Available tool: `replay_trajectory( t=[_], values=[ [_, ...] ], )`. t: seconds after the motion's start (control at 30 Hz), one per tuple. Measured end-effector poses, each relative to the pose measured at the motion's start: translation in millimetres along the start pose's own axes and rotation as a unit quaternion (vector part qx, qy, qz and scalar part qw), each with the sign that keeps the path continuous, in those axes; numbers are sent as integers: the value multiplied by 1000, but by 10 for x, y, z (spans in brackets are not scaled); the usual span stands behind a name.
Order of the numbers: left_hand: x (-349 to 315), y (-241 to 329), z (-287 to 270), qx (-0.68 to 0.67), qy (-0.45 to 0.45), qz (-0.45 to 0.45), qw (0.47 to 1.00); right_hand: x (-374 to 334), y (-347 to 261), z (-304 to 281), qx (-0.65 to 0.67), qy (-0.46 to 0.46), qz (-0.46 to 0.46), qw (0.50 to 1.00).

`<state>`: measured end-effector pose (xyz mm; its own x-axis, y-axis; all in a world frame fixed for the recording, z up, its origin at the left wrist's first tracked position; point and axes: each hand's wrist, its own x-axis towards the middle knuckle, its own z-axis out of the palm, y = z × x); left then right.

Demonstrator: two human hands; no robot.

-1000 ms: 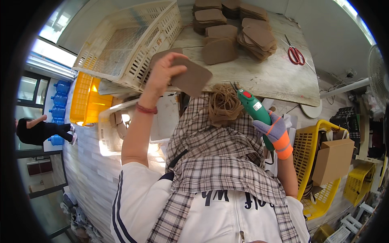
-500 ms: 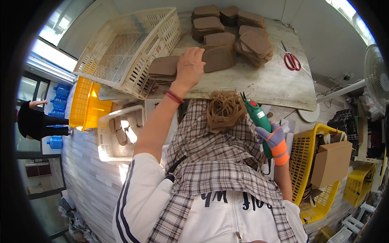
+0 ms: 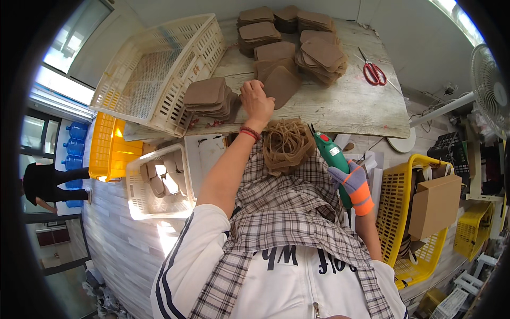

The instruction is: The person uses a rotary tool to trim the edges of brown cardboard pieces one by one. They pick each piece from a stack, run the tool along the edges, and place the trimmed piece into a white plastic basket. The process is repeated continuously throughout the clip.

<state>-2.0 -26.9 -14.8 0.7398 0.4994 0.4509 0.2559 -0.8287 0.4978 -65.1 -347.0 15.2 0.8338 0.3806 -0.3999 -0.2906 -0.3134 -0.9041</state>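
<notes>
My bare left hand point(image 3: 257, 101) is at the table's near side, its fingers closed on the lower left edge of a thin brown rounded piece point(image 3: 282, 87). That piece lies askew over a stack of similar brown pieces point(image 3: 274, 51). Left of the hand sits another stack point(image 3: 206, 94), fanned toward me. In a grey and orange glove, my right hand point(image 3: 351, 183) grips a green handheld electric cutter point(image 3: 331, 151), its dark blades pointing up and left. A tangle of brown mesh strips point(image 3: 287, 146) rests on my checked apron between the hands.
Several more brown stacks point(image 3: 321, 56) stand farther back on the worn table point(image 3: 366, 114). Red-handled scissors point(image 3: 374, 73) lie at right. A white crate point(image 3: 159, 74) occupies the left; yellow baskets point(image 3: 396, 207) flank me. At far left stands a person point(image 3: 40, 186); a fan point(image 3: 489, 85) is right.
My left hand has come nearer and slightly right, and a brown piece is now turned askew at its fingers. The cutter stays in my right hand. The far person's arm has dropped.
</notes>
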Motion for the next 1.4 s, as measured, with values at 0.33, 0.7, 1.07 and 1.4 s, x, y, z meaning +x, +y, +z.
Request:
replay_trajectory(
  t=[0.33,0.7,1.07,1.4],
  values=[
    [-57,92,-16,-351,-142,-164,911,36,-75,44,40,-7,13,999],
    [-284,690,-203,-812,-119,-287,493,16,-349,114,100,39,-31,994],
    [-466,825,-66,-844,-94,-334,409,15,-418,116,121,34,-31,992],
    [-672,874,-65,-818,-171,-322,446,-18,-562,95,92,77,-44,992]
  ],
)
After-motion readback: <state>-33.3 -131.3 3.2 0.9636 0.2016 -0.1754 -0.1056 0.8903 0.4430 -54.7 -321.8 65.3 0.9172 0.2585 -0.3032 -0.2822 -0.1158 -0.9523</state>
